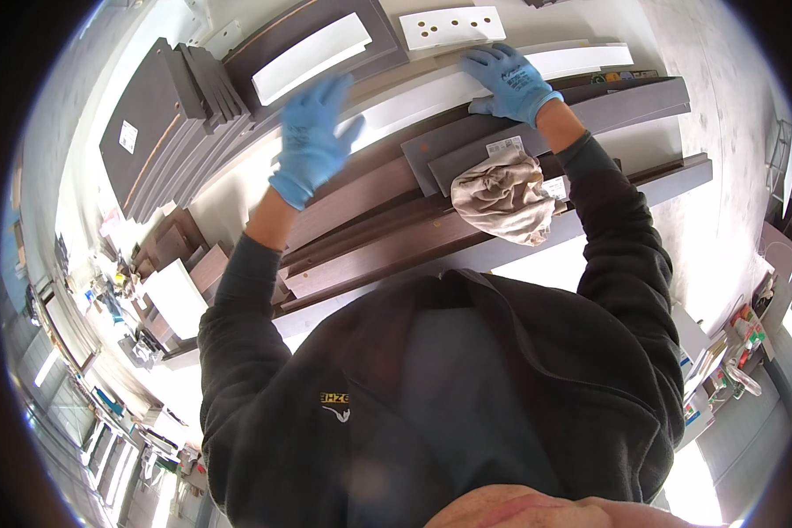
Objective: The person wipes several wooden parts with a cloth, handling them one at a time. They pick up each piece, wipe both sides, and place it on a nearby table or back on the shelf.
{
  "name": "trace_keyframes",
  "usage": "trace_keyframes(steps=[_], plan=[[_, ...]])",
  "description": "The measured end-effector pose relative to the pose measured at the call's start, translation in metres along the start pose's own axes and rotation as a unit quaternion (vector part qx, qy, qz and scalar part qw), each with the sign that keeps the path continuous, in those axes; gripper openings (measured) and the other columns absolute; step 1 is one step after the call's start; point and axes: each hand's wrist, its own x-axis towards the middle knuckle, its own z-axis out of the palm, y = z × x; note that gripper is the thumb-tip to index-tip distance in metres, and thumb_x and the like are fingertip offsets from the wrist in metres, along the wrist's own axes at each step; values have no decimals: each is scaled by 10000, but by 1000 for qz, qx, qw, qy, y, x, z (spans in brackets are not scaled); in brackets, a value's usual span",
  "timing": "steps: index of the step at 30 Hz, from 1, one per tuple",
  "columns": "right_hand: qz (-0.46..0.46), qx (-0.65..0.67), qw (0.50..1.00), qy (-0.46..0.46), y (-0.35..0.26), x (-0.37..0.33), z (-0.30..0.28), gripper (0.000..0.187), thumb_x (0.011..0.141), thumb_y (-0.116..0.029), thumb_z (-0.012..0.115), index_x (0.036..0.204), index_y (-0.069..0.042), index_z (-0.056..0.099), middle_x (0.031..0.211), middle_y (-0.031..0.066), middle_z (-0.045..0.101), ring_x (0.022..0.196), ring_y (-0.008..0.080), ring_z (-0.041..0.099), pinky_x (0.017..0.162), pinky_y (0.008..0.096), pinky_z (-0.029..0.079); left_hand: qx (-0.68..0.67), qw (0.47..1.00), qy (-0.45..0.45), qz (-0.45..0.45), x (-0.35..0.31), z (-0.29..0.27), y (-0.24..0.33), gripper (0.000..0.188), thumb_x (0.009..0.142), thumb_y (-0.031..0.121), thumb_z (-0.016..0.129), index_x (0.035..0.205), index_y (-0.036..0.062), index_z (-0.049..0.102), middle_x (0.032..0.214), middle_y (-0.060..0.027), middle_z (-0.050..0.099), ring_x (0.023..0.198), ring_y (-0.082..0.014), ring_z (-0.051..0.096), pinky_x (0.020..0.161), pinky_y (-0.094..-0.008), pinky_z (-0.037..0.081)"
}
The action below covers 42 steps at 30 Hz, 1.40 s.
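A long white strip-like panel (414, 106) runs across the far part of the work surface, among dark brown boards. My right hand (510, 86), in a blue glove, rests on this panel with fingers stretched out and thumb apart. My left hand (311, 145), gloved in the same blue, is over the panel's left part, its fingers spread; whether it touches is hard to tell. Nothing shows in either palm. Between me and the panel lie long brown boards (378, 251) and grey-brown boards (590, 113). A crumpled beige cloth (502, 198) sits on top of them.
Thick dark panels (163, 123) are stacked at the far left. Beyond my left hand, a shorter white piece (312, 57) lies on a dark board (383, 35). A white plate with several holes (449, 28) is at the back. Cluttered shelving (730, 352) stands at the right.
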Motion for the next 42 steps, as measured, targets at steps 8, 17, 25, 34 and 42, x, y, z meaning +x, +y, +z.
trace_keyframes(steps=[8, 17, 25, 34, 42], plan=[[7, -42, 999, 26, -23, -3, -8, 582, 812, -350, 771, 1277, -40, 610, 1349, 136, 615, 1285, 329, 560, 1198, 446, 369, 69, 992, -104, -6, -19, 36, 18, 657, 850, 336, 757, 1398, 42, 546, 1199, -181, 643, 1098, -370, 619, 963, -486, 475], [97, 65, 939, 323, -94, -93, -70, 779, 738, -440, 828, 1379, -92, 553, 1558, 176, 462, 1425, 378, 449, 1164, 575, 348, -60, 995, -76, -25, -45, -12, 27, 662, 911, 186, 679, 1539, 230, 474, 953, -161, 708, 859, -347, 694, 779, -453, 566], [128, 120, 951, 253, -170, -165, 8, 570, 810, -348, 746, 1307, -108, 607, 1557, 158, 468, 1447, 367, 437, 1181, 624, 300, -569, 747, -193, -285, -72, -66, 76, 421, 1027, 219, 614, 1345, -55, 588, 900, -110, 731, 712, -149, 670, 681, -285, 573], [333, 481, 566, 580, -192, -176, -29, 431, 1089, -227, 508, 1408, 61, 530, 1192, 116, 687, 1024, 134, 657, 907, 285, 550, -615, 704, -282, -219, -91, -92, 112, 456, 980, 162, 643, 1392, -26, 590, 878, -78, 718, 702, -120, 651, 675, -281, 569], [141, 106, 875, 451, -274, -163, -121, 391, 878, -353, 616, 1206, -148, 677, 1515, 130, 538, 1408, 360, 489, 1144, 650, 220, -528, 791, -310, -10, -97, -93, 172, 403, 946, 130, 707, 1298, -40, 608, 922, -110, 747, 765, -140, 711, 684, -294, 582]])
